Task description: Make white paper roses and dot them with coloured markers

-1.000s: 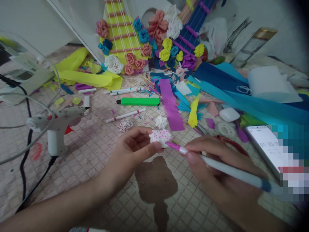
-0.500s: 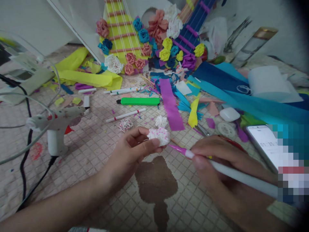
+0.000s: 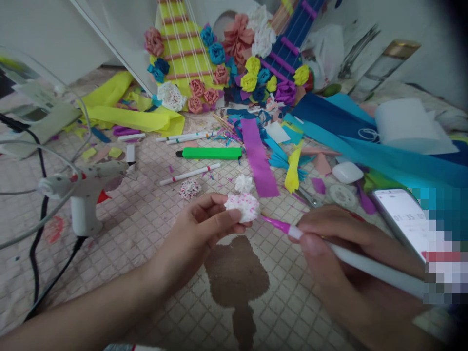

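Between the thumb and fingers of my left hand (image 3: 204, 224) is a white paper flower (image 3: 245, 207) speckled with pink dots. My right hand (image 3: 340, 258) grips a white marker pen (image 3: 351, 258) with a pink brush-like tip, which points at the flower's right edge; whether it touches cannot be told. Just behind the held flower lies a plain white paper flower (image 3: 244, 183). A speckled paper flower (image 3: 190, 188) rests to its left.
A glue gun (image 3: 86, 190) with cables lies at left. Behind are a green cutter (image 3: 212, 153), a purple paper strip (image 3: 259, 161) and flower-decorated paper guitars (image 3: 186, 48). At right are a phone (image 3: 398, 214), a white roll (image 3: 405, 126) and scissors (image 3: 310, 197).
My right hand has drawn the marker slightly to the right. The held flower has turned a little, showing more of its pink-dotted face.
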`<state>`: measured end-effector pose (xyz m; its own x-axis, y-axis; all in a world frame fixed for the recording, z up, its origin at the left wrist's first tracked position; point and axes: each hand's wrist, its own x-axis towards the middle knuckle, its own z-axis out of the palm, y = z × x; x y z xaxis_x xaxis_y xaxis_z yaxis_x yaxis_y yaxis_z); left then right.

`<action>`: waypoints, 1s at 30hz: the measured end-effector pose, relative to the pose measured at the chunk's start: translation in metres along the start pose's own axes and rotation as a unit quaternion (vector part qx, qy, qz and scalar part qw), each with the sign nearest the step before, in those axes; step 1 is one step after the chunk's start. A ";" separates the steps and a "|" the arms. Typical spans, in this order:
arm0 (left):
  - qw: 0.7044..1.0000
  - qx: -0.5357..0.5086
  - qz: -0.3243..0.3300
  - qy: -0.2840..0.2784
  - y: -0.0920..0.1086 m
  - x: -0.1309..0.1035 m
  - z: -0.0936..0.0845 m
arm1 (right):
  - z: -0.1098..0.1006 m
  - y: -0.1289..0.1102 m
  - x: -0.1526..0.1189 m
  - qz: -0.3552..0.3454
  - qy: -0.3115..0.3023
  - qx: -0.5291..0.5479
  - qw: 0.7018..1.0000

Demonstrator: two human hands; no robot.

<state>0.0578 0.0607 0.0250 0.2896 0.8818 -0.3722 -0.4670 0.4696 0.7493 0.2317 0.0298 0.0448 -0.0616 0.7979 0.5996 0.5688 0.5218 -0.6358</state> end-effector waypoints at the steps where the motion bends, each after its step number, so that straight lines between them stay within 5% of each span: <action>1: 1.000 0.001 -0.001 0.002 0.000 0.000 0.000 | 0.000 0.000 0.000 0.004 -0.001 0.001 1.000; 4: 1.000 -0.010 -0.007 0.013 0.000 0.000 0.001 | -0.001 0.000 0.000 0.009 -0.035 -0.009 0.999; 16: 1.000 -0.018 -0.008 0.013 -0.001 0.001 0.000 | 0.002 0.002 -0.003 0.057 0.025 0.015 0.998; 30: 1.000 -0.025 -0.017 0.001 -0.002 0.001 -0.001 | 0.000 0.005 -0.006 0.063 -0.005 0.029 0.998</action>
<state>0.0579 0.0609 0.0226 0.3042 0.8658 -0.3972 -0.4988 0.5000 0.7079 0.2348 0.0280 0.0378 -0.0019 0.8613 0.5080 0.5235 0.4337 -0.7333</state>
